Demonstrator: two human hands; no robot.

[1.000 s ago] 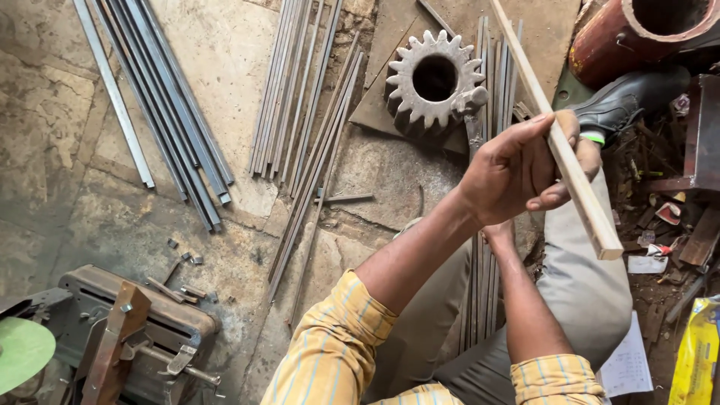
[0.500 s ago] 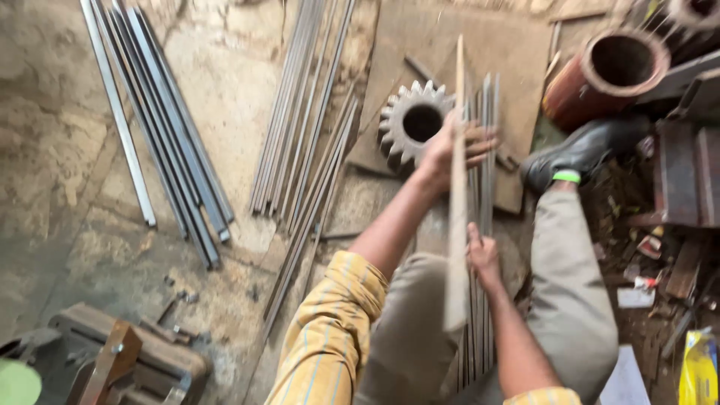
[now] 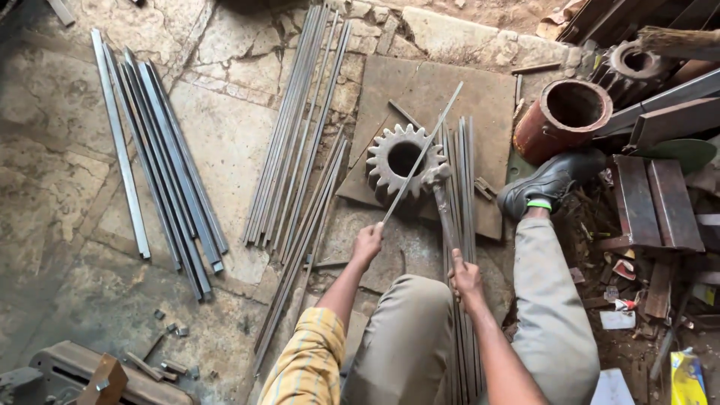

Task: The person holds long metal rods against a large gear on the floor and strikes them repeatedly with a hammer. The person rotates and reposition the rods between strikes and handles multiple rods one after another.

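My left hand (image 3: 367,244) grips the near end of a thin flat metal strip (image 3: 424,154). The strip slants up and to the right across a large toothed steel gear (image 3: 405,161), which lies on a rusty metal plate (image 3: 465,97). My right hand (image 3: 466,279) is closed around the handle of a hammer (image 3: 442,210). The hammer's head rests on the strip at the gear's right edge. Both hands reach out over my bent knees.
Bundles of long rods (image 3: 300,135) and flat bars (image 3: 161,165) lie on the stone floor to the left. More bars (image 3: 465,165) run under the hammer. A rusty pipe section (image 3: 562,116), a second gear (image 3: 634,67), scrap metal and my black shoe (image 3: 551,184) crowd the right. A vise (image 3: 90,379) sits bottom left.
The strip was held up close to the camera in my left hand. It is now lowered across the gear, and my right hand has taken hold of the hammer.
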